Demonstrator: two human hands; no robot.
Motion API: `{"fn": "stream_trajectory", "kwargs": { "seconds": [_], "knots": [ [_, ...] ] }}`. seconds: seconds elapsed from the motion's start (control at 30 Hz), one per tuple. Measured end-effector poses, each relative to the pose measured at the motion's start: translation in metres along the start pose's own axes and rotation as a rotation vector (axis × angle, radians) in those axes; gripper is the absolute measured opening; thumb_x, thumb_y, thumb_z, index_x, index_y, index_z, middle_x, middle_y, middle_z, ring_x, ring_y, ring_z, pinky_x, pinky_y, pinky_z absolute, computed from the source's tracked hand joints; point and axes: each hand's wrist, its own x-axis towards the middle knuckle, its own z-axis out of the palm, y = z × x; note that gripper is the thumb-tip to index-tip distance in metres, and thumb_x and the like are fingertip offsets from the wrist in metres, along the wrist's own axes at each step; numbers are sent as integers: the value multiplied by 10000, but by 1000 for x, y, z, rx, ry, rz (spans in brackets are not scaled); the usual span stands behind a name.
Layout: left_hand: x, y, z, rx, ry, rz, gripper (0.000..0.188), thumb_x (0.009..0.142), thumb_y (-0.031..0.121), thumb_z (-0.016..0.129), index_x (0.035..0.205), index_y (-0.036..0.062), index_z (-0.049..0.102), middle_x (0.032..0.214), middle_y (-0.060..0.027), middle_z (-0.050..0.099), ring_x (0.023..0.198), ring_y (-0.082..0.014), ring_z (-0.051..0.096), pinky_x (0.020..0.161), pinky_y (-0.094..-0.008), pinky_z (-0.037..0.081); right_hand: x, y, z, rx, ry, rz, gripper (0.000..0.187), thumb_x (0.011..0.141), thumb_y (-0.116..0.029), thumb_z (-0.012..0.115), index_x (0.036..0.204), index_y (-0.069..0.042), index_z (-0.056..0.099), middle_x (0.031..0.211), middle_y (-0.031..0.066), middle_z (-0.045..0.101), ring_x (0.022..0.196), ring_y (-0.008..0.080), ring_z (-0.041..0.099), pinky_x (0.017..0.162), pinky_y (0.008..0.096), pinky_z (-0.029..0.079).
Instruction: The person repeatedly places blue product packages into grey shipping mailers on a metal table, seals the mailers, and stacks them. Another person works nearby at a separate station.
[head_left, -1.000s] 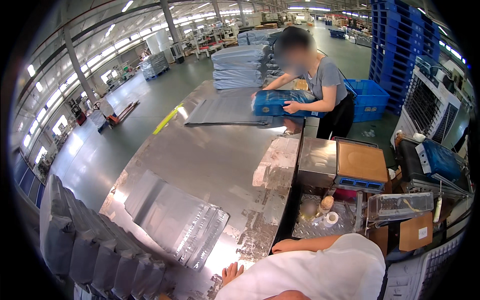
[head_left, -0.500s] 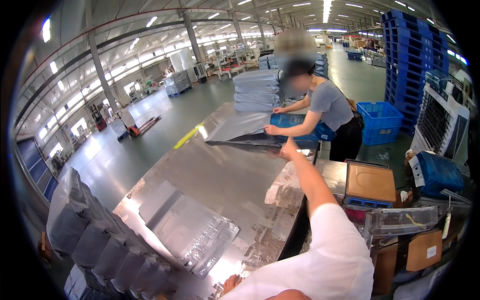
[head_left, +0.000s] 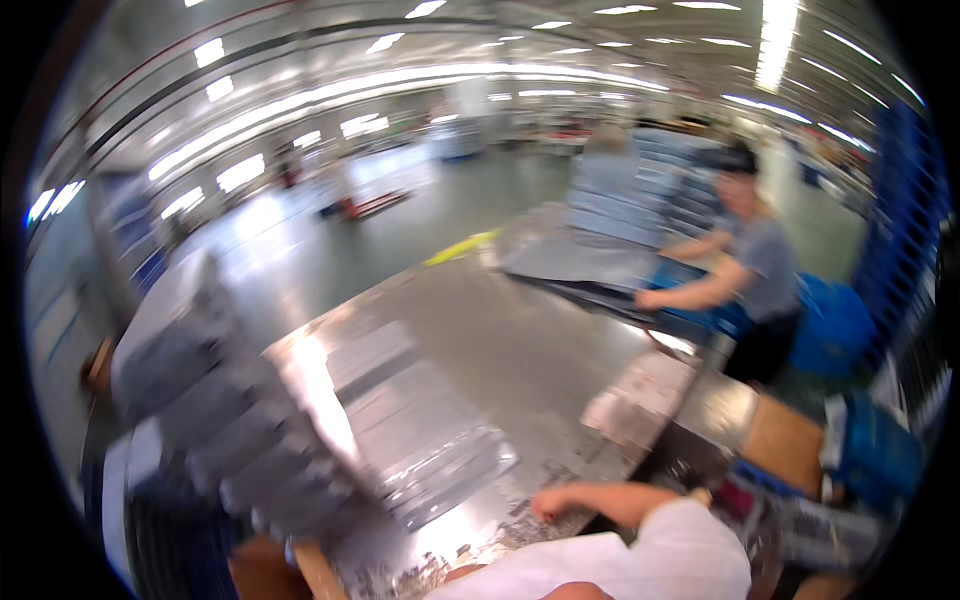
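My right hand (head_left: 548,503) is low over the near right part of the metal-topped table (head_left: 500,330), its forearm bent in from the right. Blur hides its fingers, and I make out nothing held. Only a small patch of my left hand (head_left: 465,572) shows past my white sleeve at the near edge; its fingers are hidden. Closest to both hands lies a flat stack of grey plastic bags (head_left: 420,430). At the table's far end, a co-worker (head_left: 760,260) has both hands at a grey plastic sheet (head_left: 580,262) beside blue packaging (head_left: 690,275).
Tall piled grey bundles (head_left: 240,400) flank the table on the left. More grey stacks (head_left: 620,190) stand behind its far end. Blue crates (head_left: 830,320) and blue pallets (head_left: 905,220) are at the right, with a brown cardboard box (head_left: 785,440) nearer me.
My right arm has drawn back from pointing toward the co-worker to low over the near table. My view has swung left, blurring the picture. The co-worker's head has lifted.
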Motion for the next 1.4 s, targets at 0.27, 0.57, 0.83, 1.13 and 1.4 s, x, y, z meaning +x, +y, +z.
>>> {"fn": "stream_trajectory", "kwargs": {
  "seconds": [0.27,0.57,0.83,1.13,1.4],
  "knots": [
    [-42,-11,-38,-378,-177,-593,265,767,253,489,915,54,584,844,-157,599,869,-318,573,776,-417,429,-14,-88,61,280,502,711,197,674,-156,506,599,-44,650,541,55,596,518,159,575,515,291,439],
    [-322,-202,-339,159,577,-2032,186,711,88,611,892,52,633,807,-137,660,735,-273,650,644,-380,503,-8,-19,58,474,336,632,119,699,-62,562,660,34,621,535,46,558,504,98,507,472,275,403],
    [-97,-135,-146,-20,-336,-824,237,741,267,582,850,59,609,793,-116,612,736,-290,596,628,-398,476,1,-94,37,682,356,727,265,764,-77,416,549,-4,552,487,108,550,382,169,490,369,266,375],
    [45,38,-45,-94,85,102,403,724,179,612,1108,94,525,1090,-158,499,1017,-325,489,827,-430,412,0,-67,54,363,384,699,375,844,-231,398,532,-67,527,443,49,530,387,162,502,433,324,411],
    [36,17,40,108,93,198,440,738,270,585,1151,130,528,1234,-150,464,1160,-296,419,968,-490,270,-48,-53,18,36,693,783,228,799,-295,517,830,-77,575,734,140,625,681,292,607,600,426,476]
  ]
}}
